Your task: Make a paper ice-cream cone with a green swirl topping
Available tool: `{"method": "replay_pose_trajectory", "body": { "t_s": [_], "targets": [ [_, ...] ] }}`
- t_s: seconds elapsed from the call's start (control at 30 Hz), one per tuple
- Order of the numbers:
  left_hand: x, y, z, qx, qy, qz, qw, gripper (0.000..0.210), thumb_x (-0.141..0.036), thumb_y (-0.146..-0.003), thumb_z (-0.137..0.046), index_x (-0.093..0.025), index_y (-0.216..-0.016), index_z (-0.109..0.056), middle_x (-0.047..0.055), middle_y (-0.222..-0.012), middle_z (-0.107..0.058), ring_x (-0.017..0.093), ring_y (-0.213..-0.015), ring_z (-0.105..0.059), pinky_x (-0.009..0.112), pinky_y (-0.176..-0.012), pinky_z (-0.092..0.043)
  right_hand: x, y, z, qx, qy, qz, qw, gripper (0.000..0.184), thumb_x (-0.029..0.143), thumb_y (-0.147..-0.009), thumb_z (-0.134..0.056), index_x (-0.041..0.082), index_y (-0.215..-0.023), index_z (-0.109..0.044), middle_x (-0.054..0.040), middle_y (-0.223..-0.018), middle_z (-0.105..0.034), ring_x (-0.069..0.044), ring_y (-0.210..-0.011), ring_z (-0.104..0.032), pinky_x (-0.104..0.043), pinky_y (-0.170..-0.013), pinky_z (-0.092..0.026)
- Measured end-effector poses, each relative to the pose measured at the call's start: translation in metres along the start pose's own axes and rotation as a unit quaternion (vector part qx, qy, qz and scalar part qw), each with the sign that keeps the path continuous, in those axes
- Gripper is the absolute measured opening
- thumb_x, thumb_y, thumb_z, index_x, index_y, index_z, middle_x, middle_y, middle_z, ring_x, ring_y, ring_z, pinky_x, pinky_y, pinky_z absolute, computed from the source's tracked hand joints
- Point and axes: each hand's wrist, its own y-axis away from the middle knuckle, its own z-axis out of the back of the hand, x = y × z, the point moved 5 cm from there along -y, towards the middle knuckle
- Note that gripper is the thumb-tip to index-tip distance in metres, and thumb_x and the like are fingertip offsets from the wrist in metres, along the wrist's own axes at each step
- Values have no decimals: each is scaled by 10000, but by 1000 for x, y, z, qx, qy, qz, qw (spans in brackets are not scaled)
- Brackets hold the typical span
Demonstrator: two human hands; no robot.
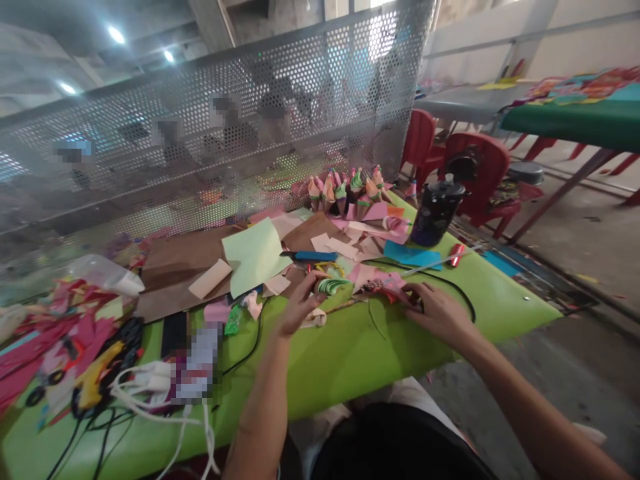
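Note:
My left hand [299, 305] is at the middle of the table, its thumb and fingertips on the near end of a green-and-white striped, coiled paper piece [334, 287]. To the right, my right hand [436, 311] has curled fingers at the edge of pink and red paper [391, 285]; what the fingertips grip is hidden. A thin brown stick [343, 307] lies between the hands. Close to my left hand rests a cream paper loop [316, 318]. Just beyond the hands is a blue-handled cutter [315, 256] among paper scraps.
Small paper cones [343, 190] with coloured tops stand at the back. A dark bottle [436, 212] is on the right, near a red lighter-like object [457, 255]. Yellow glue gun [100, 373], white cables [150, 380] and pink scraps [60, 347] crowd the left. A perforated metal screen [200, 147] borders the table.

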Motion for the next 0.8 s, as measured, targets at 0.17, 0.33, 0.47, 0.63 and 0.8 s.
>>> {"method": "replay_pose_trajectory", "body": {
  "t_s": [0.17,0.33,0.47,0.63,0.8],
  "targets": [
    [-1,0,-2,18,24,-4,1000,480,-597,-824,-642,-201,-1088,-575,36,-953,-539,212,-902,-478,329,-838,-435,-6,-14,5,14,-99,-104,990,306,322,-726,-623,198,-987,-724,-81,-856,-746,-264,-732,-655,-314,-601,-401],
    [-3,-1,-4,36,8,-11,999,464,-591,-837,-639,-190,-1060,-568,20,-925,-521,195,-883,-477,322,-841,-423,-3,-8,26,-17,-337,-111,935,430,351,-638,-651,212,-1040,-717,-61,-989,-757,-288,-885,-677,-363,-715,-484],
    [-5,-1,-6,49,-17,2,999,517,-635,-817,-630,-188,-1066,-555,20,-932,-519,197,-899,-471,308,-830,-411,16,2,31,35,-506,-113,854,443,330,-644,-697,211,-1070,-672,-35,-799,-708,-228,-700,-673,-316,-584,-453],
    [-5,-1,-8,72,6,-2,997,516,-633,-815,-644,-179,-1051,-575,20,-940,-554,196,-897,-492,313,-838,-426,36,1,30,67,-592,-103,797,413,318,-612,-781,233,-989,-636,-16,-711,-688,-132,-493,-506,-247,-429,-315],
    [-3,-2,-9,100,14,-12,995,511,-634,-801,-668,-181,-1024,-590,26,-930,-568,207,-896,-513,322,-841,-446,55,-4,35,88,-587,-59,802,394,417,-653,-863,231,-938,-664,-59,-853,-754,-182,-634,-640,-275,-509,-447]
  ]
}}
